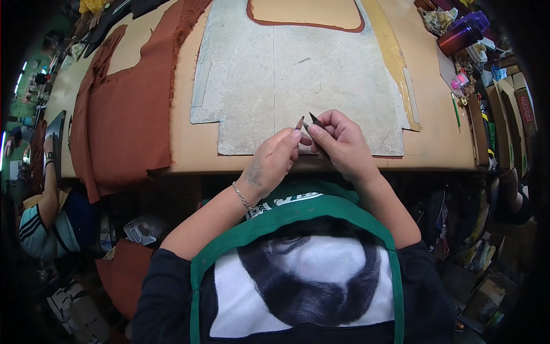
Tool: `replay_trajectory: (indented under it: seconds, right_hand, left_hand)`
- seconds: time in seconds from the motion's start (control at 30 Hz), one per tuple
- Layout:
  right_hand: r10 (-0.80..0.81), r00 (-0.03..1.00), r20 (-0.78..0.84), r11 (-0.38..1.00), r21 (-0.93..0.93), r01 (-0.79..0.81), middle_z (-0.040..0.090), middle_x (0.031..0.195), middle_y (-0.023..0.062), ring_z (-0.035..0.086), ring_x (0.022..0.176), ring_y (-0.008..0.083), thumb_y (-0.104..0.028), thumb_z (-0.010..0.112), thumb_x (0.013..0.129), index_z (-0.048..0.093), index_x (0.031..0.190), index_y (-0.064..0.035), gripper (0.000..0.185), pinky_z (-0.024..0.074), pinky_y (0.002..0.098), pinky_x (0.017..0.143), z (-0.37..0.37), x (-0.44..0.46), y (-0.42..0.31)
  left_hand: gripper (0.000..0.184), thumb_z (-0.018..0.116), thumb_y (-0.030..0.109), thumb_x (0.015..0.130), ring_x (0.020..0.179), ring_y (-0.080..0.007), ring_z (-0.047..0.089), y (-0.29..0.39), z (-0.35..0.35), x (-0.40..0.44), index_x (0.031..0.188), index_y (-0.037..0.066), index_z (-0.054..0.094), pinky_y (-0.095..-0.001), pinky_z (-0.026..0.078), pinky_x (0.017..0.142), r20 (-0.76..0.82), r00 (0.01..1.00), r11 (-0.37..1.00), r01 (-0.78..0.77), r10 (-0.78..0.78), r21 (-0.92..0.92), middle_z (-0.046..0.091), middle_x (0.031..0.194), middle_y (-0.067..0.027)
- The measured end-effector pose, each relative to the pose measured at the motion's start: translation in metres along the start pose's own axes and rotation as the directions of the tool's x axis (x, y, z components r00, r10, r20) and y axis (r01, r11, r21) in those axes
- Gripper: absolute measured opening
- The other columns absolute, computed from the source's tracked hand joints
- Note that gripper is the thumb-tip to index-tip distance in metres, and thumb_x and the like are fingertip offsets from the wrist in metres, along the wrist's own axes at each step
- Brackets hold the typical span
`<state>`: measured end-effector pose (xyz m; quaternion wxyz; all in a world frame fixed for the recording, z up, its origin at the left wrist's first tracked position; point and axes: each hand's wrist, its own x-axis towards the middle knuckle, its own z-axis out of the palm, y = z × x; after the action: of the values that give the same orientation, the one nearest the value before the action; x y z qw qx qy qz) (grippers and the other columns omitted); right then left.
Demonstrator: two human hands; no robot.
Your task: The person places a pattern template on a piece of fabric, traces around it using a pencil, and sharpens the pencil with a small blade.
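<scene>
My left hand (pixel 274 159) is closed on a short pencil (pixel 299 122), its dark tip poking up past the thumb. Close beside it, my right hand (pixel 342 142) grips a small knife (pixel 314 118) with a dark pointed blade; its handle is mostly hidden in the fingers. The two tips are only a little apart. Both hands are over the near edge of a large grey-white pattern board (pixel 321 74), which lies flat on the table and has a rounded cutout at its far end.
Reddish-brown leather (pixel 129 129) lies on the left of the tan table (pixel 441 146). At right are a green pencil (pixel 455 110), a purple bottle (pixel 462 35) and cardboard boxes (pixel 510 114). Another person's arm (pixel 50 178) rests at the far left edge.
</scene>
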<state>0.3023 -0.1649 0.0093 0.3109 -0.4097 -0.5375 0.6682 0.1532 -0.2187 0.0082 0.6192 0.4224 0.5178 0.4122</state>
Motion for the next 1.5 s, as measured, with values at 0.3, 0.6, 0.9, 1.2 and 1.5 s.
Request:
replay_trajectory:
  seconds: [0.3, 0.6, 0.9, 1.2, 1.5]
  right_hand:
    - [0.054, 0.998, 0.024, 0.992, -0.115, -0.051, 0.056, 0.068, 0.0037, 0.050, 0.058, 0.0055, -0.014, 0.057, 0.082, 0.048, 0.086, 0.0010, 0.018, 0.0390, 0.0188, 0.048, -0.001, -0.002, 0.004]
    - [-0.016, 1.000, 0.006, 0.993, -0.119, 0.017, 0.052, 0.066, 0.0005, 0.048, 0.058, 0.0036, -0.012, 0.055, 0.084, 0.046, 0.085, -0.0006, 0.014, 0.0381, 0.0165, 0.050, 0.006, -0.004, 0.003]
    - [-0.148, 0.987, -0.059, 0.979, -0.148, 0.138, 0.053, 0.067, 0.0006, 0.050, 0.059, 0.0039, -0.012, 0.057, 0.083, 0.046, 0.084, -0.0010, 0.015, 0.0394, 0.0164, 0.051, 0.010, -0.006, 0.009]
    - [-0.159, 0.983, -0.091, 0.984, -0.093, 0.151, 0.055, 0.068, 0.0037, 0.051, 0.060, 0.0059, -0.011, 0.057, 0.082, 0.048, 0.084, 0.0014, 0.016, 0.0420, 0.0189, 0.052, 0.008, -0.006, 0.001]
    - [-0.125, 0.991, -0.055, 0.989, -0.089, 0.120, 0.055, 0.066, 0.0035, 0.050, 0.059, 0.0049, -0.012, 0.057, 0.082, 0.047, 0.085, 0.0012, 0.016, 0.0387, 0.0188, 0.049, 0.006, -0.005, 0.009]
  left_hand:
    - [0.026, 0.036, 0.027, 0.088, 0.060, -0.0045, 0.036, -0.002, -0.001, 0.001, 0.092, 0.005, 0.050, -0.0175, 0.033, 0.053, 0.029, 0.999, 0.999, 0.034, -0.034, 0.016, 0.040, 0.069, 0.0025]
    - [0.035, 0.037, 0.033, 0.092, 0.054, -0.0033, 0.036, -0.010, 0.001, 0.002, 0.079, 0.004, 0.051, -0.0186, 0.032, 0.050, -0.072, 0.977, 0.946, -0.174, 0.201, 0.272, 0.042, 0.061, 0.0033]
    - [0.042, 0.038, 0.036, 0.091, 0.053, -0.0056, 0.038, -0.007, 0.001, 0.002, 0.069, 0.003, 0.052, -0.0215, 0.032, 0.048, -0.102, 0.973, 0.926, -0.161, 0.206, 0.342, 0.043, 0.057, 0.0022]
    - [0.051, 0.036, 0.044, 0.090, 0.052, -0.0059, 0.037, -0.003, 0.001, 0.001, 0.066, 0.003, 0.053, -0.0218, 0.031, 0.047, -0.071, 0.989, 0.931, -0.095, 0.128, 0.352, 0.043, 0.054, 0.0015]
    - [0.035, 0.032, 0.032, 0.091, 0.058, -0.0044, 0.037, -0.003, -0.002, -0.001, 0.093, 0.004, 0.053, -0.0178, 0.032, 0.052, -0.049, 0.997, 0.998, -0.061, 0.062, 0.026, 0.041, 0.068, 0.0034]
